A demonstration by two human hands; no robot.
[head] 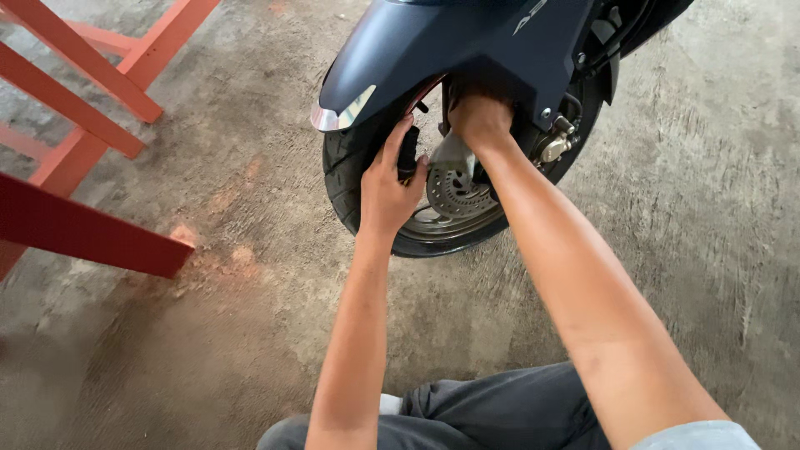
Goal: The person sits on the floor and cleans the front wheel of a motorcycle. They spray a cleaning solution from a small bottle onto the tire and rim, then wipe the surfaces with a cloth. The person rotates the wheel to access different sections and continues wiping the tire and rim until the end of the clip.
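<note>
Wheel: black tyre (340,171), silver brake disc (454,196), under a dark blue mudguard (433,50), upper centre of frame.
Axis: wheel upright, mudguard tip pointing left.
Left hand (387,187): curled around a small black tool (408,154).
Right hand (479,117): fingers hidden beneath mudguard, grip unclear.

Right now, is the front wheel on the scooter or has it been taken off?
On. The front wheel sits under the dark blue fender, tyre on the concrete floor, brake disc in place.
</note>
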